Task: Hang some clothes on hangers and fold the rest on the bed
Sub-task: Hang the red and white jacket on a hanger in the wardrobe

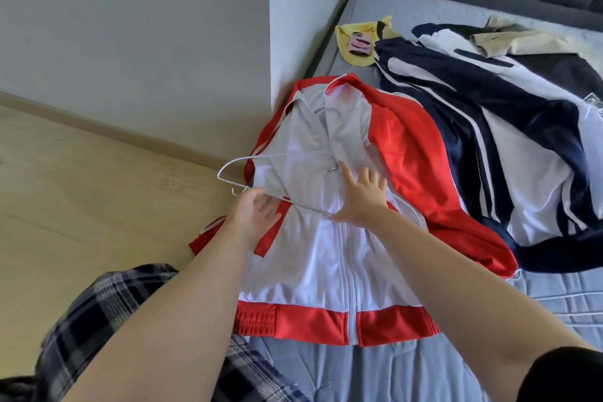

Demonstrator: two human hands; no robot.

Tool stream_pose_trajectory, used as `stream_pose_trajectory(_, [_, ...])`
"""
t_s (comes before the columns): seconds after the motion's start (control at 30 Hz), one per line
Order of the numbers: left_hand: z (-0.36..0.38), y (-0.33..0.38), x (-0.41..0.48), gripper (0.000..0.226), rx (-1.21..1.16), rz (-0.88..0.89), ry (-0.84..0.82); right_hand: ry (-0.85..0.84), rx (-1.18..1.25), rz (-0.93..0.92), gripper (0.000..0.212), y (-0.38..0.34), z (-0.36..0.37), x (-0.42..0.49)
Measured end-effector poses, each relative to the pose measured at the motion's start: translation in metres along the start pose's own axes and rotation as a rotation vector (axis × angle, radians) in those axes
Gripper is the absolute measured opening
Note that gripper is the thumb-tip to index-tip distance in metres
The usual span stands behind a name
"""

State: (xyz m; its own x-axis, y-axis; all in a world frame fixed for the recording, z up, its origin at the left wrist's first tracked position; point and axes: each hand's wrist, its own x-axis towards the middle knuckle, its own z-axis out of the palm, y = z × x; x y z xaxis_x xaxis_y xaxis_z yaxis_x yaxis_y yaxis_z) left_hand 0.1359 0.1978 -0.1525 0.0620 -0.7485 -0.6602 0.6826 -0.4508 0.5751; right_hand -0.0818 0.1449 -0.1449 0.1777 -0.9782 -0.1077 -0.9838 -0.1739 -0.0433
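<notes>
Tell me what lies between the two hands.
In the head view, between the left hand and the right hand lies the white front of the jacket, crossed by the bar of the hanger.

Both arms extended, left grip loose-fingered, right grip splayed flat.

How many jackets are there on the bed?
2. A red jacket lies spread flat at the near left edge of the bed. A navy jacket lies crumpled to its right. The heap there may hide more.
</notes>
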Motion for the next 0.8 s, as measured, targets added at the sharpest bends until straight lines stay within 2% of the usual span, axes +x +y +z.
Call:
stream_pose_trajectory(0.07, [0.002, -0.001, 0.005, 0.018, -0.095, 0.007, 0.052, 0.111, 0.039, -0.098, 0.126, 0.002, -0.003, 0.001])
stream_pose_trajectory(0.13, [0.007, -0.001, 0.008, 0.031, -0.199, 0.062, 0.088, 0.143, 0.163, -0.177, 0.126, 0.001, -0.008, 0.001])
stream_pose_trajectory(0.2, [0.014, 0.003, 0.013, 0.035, -0.194, 0.135, 0.085, 0.191, 0.405, -0.109, 0.115, -0.007, -0.016, 0.004])
stream_pose_trajectory(0.27, [0.026, 0.008, 0.016, 0.035, -0.167, 0.169, 0.008, 0.376, 0.543, 0.021, 0.087, -0.012, -0.030, 0.012])
stream_pose_trajectory(0.33, [0.039, 0.012, 0.017, 0.035, -0.142, 0.183, -0.115, 0.578, 0.458, 0.045, 0.052, -0.009, -0.050, 0.027])
stream_pose_trajectory(0.37, [0.044, 0.014, 0.018, 0.034, -0.107, 0.192, -0.176, 0.621, 0.425, 0.058, 0.039, -0.005, -0.061, 0.037])
stream_pose_trajectory(0.47, [0.054, 0.018, 0.021, 0.019, 0.197, 0.259, -0.296, 0.564, 0.309, 0.183, 0.027, 0.014, -0.083, 0.075])
stream_pose_trajectory(0.57, [0.061, 0.016, 0.027, 0.022, 0.424, 0.304, -0.360, 0.406, 0.224, 0.330, 0.027, 0.043, -0.077, 0.102])
stream_pose_trajectory(0.7, [0.071, 0.015, 0.043, 0.026, 0.491, 0.309, -0.251, 0.391, 0.286, 0.459, 0.029, 0.081, -0.053, 0.123])
stream_pose_trajectory(0.8, [0.078, 0.023, 0.067, 0.026, 0.344, 0.276, -0.132, 0.400, 0.310, 0.426, 0.030, 0.093, -0.032, 0.132])
